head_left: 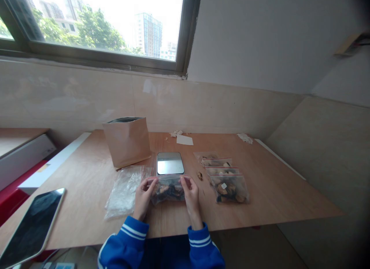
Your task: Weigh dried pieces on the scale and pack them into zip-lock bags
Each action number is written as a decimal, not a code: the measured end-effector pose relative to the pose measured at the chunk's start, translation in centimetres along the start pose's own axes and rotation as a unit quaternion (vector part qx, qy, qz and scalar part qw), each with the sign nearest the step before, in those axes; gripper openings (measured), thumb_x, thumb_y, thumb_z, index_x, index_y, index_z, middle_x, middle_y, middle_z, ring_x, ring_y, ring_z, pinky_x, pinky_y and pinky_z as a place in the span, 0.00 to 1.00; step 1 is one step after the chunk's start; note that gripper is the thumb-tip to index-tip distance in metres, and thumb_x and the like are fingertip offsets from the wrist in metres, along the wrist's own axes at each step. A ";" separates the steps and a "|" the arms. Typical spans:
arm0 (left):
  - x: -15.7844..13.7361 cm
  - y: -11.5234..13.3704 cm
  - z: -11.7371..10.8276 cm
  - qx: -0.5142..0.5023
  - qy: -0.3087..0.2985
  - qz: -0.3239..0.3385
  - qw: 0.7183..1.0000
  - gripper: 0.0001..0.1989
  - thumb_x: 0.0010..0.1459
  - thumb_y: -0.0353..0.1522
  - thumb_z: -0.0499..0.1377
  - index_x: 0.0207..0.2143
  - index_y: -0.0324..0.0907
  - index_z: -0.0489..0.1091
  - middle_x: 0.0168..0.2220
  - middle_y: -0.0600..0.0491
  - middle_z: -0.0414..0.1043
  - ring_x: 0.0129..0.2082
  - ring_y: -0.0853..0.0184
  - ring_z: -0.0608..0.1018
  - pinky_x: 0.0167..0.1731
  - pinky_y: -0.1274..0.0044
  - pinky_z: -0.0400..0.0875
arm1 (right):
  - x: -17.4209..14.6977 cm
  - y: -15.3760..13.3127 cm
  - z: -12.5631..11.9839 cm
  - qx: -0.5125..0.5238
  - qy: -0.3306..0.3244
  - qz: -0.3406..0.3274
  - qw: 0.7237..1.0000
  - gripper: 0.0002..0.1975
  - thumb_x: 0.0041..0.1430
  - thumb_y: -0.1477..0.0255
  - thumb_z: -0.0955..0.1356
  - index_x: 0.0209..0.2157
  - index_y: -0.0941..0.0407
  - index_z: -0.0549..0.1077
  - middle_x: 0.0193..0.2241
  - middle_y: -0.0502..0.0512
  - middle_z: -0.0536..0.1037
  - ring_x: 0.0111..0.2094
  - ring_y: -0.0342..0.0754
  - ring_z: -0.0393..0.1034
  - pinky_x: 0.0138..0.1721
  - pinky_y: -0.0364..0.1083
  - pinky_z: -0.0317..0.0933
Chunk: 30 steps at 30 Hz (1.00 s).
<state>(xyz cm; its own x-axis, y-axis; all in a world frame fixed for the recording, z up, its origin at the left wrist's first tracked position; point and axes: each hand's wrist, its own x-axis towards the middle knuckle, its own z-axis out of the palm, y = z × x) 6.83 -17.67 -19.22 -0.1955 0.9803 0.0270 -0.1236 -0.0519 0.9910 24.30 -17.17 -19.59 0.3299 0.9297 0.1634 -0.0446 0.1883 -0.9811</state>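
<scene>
A clear zip bag [168, 190] with dark and tan dried pieces, perhaps dried mushrooms, is stretched between my hands at the table's front. My left hand [144, 192] pinches the bag's top left corner between thumb and fingers. At the top right corner, my right hand [190, 190] grips the same edge. Just behind the bag lies a flat scale with a shiny plate [170, 163]. Beside my left hand is a stack of empty clear bags [123, 192]. To the right of my right hand, several filled zip bags [231, 189] lie overlapping in a row.
A brown paper pouch [127, 142] stands upright, its top open, at the back left. One loose dried piece [199, 175] lies right of the scale. A white card [184, 140] is near the wall. A tablet [34, 222] rests at the table's left edge.
</scene>
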 end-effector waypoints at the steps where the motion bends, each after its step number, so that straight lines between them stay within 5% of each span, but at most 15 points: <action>1: 0.0 0.0 0.0 0.003 0.002 0.001 1.000 0.19 0.50 0.44 0.64 0.37 0.38 0.76 0.36 0.47 0.79 0.38 0.61 0.79 0.40 0.74 0.72 | 0.0 0.0 0.1 0.002 -0.013 0.004 1.000 0.18 0.54 0.57 0.70 0.35 0.59 0.76 0.29 0.55 0.79 0.33 0.50 0.74 0.36 0.46 0.69; 17: -0.2 -0.3 -0.1 0.032 0.023 0.029 0.999 0.18 0.50 0.44 0.64 0.36 0.38 0.76 0.34 0.48 0.79 0.34 0.63 0.78 0.33 0.76 0.72 | 0.0 0.3 0.0 0.015 -0.016 -0.011 1.000 0.15 0.52 0.60 0.72 0.31 0.58 0.76 0.28 0.54 0.79 0.32 0.48 0.74 0.37 0.45 0.68; 30: -0.5 0.2 0.1 0.001 -0.002 0.019 1.000 0.16 0.48 0.42 0.66 0.33 0.39 0.79 0.38 0.46 0.78 0.38 0.61 0.79 0.38 0.74 0.73 | -0.1 0.0 0.4 0.038 -0.050 0.001 0.998 0.14 0.48 0.61 0.74 0.28 0.58 0.77 0.28 0.55 0.80 0.32 0.50 0.76 0.36 0.47 0.70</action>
<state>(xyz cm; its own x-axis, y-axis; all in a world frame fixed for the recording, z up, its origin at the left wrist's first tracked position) 7.00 -18.11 -19.06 -0.1967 0.9782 0.0661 -0.1142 -0.0898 0.9894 23.84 -17.15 -19.60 0.2333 0.9565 0.1754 -0.1168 0.2066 -0.9714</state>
